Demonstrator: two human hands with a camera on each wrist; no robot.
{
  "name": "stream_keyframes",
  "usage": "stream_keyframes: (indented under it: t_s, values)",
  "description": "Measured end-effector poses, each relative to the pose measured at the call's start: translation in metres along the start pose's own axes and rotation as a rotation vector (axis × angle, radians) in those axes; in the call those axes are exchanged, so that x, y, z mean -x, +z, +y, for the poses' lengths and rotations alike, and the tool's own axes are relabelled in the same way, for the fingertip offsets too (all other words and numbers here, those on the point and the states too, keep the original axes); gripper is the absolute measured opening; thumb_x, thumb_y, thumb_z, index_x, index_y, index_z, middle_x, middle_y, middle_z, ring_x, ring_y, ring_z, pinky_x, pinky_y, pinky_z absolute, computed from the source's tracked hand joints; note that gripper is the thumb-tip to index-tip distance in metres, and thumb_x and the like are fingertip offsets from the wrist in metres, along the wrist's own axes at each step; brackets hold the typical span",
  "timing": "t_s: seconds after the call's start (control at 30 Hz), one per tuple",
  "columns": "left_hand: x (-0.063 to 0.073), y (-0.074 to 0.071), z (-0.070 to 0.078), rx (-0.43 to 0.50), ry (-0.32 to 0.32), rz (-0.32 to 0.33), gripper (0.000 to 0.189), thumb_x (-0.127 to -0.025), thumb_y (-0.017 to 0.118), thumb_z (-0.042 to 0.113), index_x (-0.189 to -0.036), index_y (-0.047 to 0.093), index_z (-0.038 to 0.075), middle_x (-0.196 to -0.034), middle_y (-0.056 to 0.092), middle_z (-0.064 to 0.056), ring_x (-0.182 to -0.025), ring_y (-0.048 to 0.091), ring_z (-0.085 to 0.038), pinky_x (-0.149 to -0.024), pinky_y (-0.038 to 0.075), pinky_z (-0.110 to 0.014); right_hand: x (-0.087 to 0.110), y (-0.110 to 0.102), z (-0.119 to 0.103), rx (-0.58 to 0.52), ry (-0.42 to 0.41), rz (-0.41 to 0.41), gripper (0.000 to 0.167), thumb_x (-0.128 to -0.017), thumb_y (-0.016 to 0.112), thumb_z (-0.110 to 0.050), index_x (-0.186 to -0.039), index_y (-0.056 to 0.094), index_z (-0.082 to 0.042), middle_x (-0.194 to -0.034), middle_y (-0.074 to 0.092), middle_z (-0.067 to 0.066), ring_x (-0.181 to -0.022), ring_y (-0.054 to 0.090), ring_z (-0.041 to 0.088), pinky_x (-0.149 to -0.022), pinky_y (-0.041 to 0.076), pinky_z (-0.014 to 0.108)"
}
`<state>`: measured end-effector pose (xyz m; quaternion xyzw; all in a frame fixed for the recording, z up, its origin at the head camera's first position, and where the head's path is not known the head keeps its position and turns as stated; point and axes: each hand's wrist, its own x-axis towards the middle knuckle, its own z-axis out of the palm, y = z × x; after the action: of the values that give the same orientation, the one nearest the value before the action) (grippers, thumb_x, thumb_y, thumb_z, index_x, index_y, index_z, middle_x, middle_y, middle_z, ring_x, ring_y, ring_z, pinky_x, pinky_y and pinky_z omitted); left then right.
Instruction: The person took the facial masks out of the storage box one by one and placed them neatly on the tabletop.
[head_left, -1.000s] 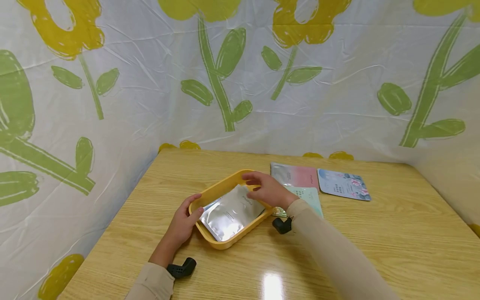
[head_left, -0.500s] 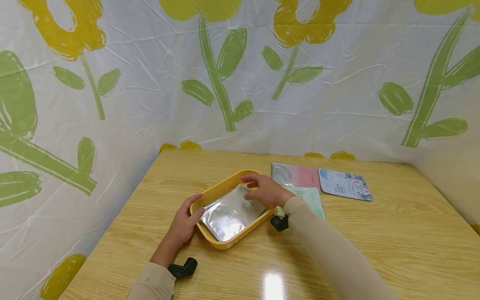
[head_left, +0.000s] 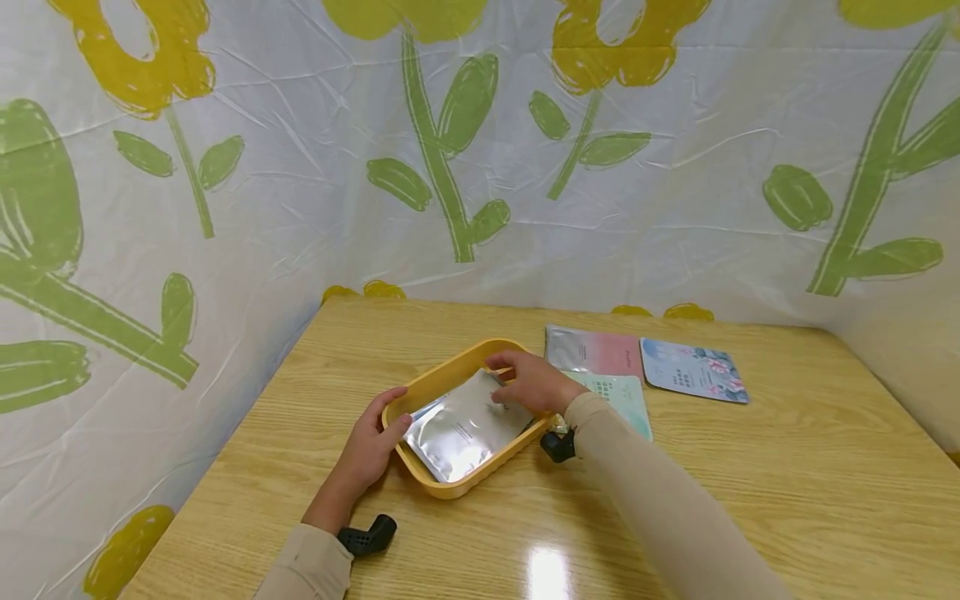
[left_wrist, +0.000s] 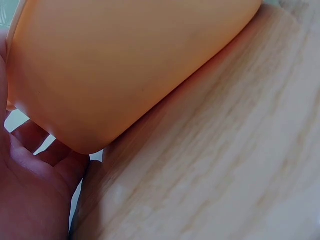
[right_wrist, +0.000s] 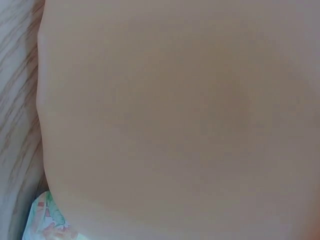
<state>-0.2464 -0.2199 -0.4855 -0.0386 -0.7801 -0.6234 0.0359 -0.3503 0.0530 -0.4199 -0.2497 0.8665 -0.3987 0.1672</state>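
My left hand (head_left: 371,442) grips the near-left end of a yellow plastic basket (head_left: 450,490), the thumb over the rim and the fingers around the outside. In the left wrist view, those fingers curl against the basket's outer wall (left_wrist: 115,75). A shiny silver sachet (head_left: 461,429) lies in the basket on top of other flat packets, of which only edges show. Reaching over the far-right rim, my right hand (head_left: 536,383) has its fingers loosely bent above the sachet's upper end. Whether the fingertips touch it is hidden. A blurred beige surface fills most of the right wrist view.
On the wooden table (head_left: 787,500), right of the basket, lie a silver-and-pink sachet (head_left: 600,352), a blue floral sachet (head_left: 693,369) and a mint-green sachet (head_left: 622,400) partly behind my right arm. A flower-print cloth (head_left: 637,208) hangs behind the table.
My right fingers shift slightly over the silver sachet, and the right wrist moves a little left. The left hand keeps its hold on the basket, which stays in place.
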Motion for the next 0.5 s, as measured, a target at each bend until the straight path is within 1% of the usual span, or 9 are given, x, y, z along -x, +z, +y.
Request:
stream_keyframes:
  t_s: [0.33,0.5]
  values:
    - [0.0010,-0.0002,0.0007,0.007,0.004,0.007,0.046,-0.102,0.057,0.012,-0.147,0.045,0.009,-0.155,0.036,-0.018,-0.141,0.038,-0.034,-0.110,0.037,-0.047,0.0004,-0.0002,-0.0037,-0.022,0.083,-0.016,0.058,-0.088,0.075,-0.009,-0.141,0.053,-0.003,-0.143,0.052,0.012,-0.125,0.055,0.031,-0.098,0.051,0.040]
    - [0.0015,0.0001,0.0002,0.013,0.009,0.002,0.046,-0.102,0.058,0.014,-0.146,0.045,0.009,-0.155,0.036,-0.018,-0.140,0.038,-0.034,-0.110,0.037,-0.047,0.0013,-0.0001,-0.0048,-0.018,0.096,-0.018,0.058,-0.088,0.075,-0.009,-0.141,0.053,-0.002,-0.142,0.053,0.012,-0.122,0.057,0.030,-0.099,0.050,0.040]
